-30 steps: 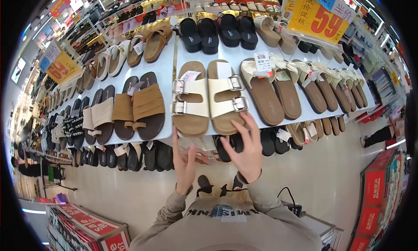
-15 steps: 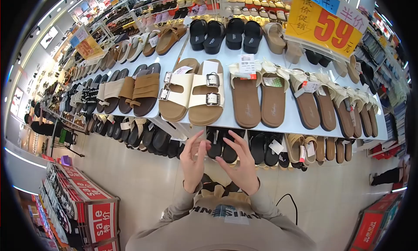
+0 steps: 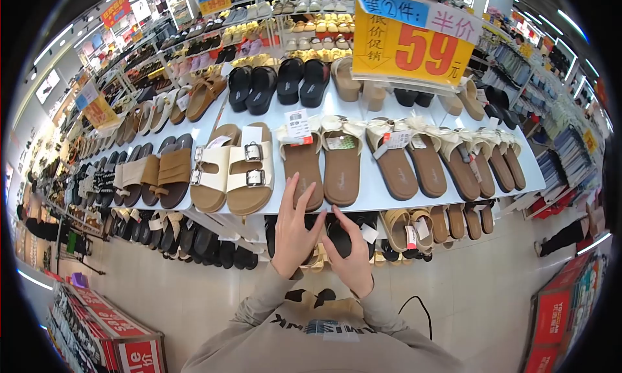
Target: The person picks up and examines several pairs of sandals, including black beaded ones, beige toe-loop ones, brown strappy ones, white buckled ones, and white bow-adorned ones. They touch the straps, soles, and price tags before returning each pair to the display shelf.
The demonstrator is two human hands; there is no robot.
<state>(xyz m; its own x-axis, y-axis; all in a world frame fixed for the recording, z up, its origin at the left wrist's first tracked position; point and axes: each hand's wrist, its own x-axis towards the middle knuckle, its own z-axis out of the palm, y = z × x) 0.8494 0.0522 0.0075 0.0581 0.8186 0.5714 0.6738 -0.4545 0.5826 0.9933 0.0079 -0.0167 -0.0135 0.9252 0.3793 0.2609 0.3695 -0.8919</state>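
My left hand (image 3: 296,234) is open, fingers spread, its fingertips over the heel of a brown slide (image 3: 302,172) with a cream bow strap; whether they touch it cannot be made out. My right hand (image 3: 348,251) is open at the shelf's front edge, its fingers just below the matching slide (image 3: 341,172). Neither hand holds anything. To the left lies a pair of cream sandals (image 3: 247,172) with two buckles each. A white price tag (image 3: 298,124) hangs on the left bow slide.
The white shelf (image 3: 265,114) carries rows of sandals. A yellow price sign (image 3: 414,46) stands at its back. More shoes (image 3: 405,234) lie on a lower shelf. Red sale bins (image 3: 107,321) stand at lower left, and a person's leg (image 3: 562,238) shows at right.
The view has turned right and upward, so the shelf appears lower and further left. Both hands have come up to the bow slides, the left one reaching over the shelf edge.
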